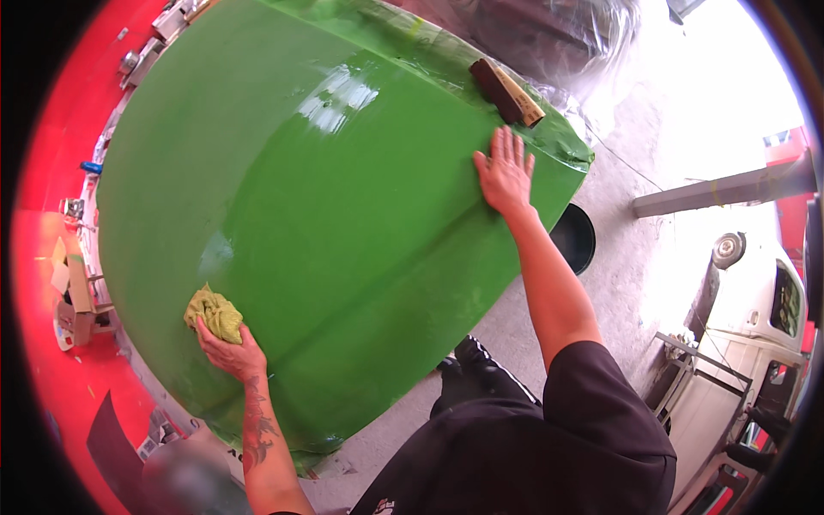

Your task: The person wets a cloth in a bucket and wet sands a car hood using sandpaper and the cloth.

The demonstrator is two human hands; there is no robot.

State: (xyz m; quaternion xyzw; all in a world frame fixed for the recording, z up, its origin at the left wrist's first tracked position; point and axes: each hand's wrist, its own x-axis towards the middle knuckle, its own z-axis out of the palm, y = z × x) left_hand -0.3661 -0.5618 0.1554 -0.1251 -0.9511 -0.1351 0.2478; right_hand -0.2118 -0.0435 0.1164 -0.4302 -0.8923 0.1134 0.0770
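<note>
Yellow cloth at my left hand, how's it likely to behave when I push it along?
The yellow cloth will probably flop and bunch rather than stay stiff, since it sits in crumpled folds. It's likely light, being a small wad of fabric. It may slide easily, as the green panel looks smooth.

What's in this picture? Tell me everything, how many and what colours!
Panel: one, green, middle
Cloth: one, yellow-green, panel's lower left
Block: one or two, brown and tan, panel's upper right
Plastic sheet: at least one, clear, top
Round thing: one, black, beside panel's right
Post: one, grey, right
Car: at least one, white, far right
Floor: one, grey, right
Box: at least one, brown, far left
Shirt: one, black, bottom
Left hand: one, bare, holding the cloth
Right hand: one, bare, flat on panel
</note>
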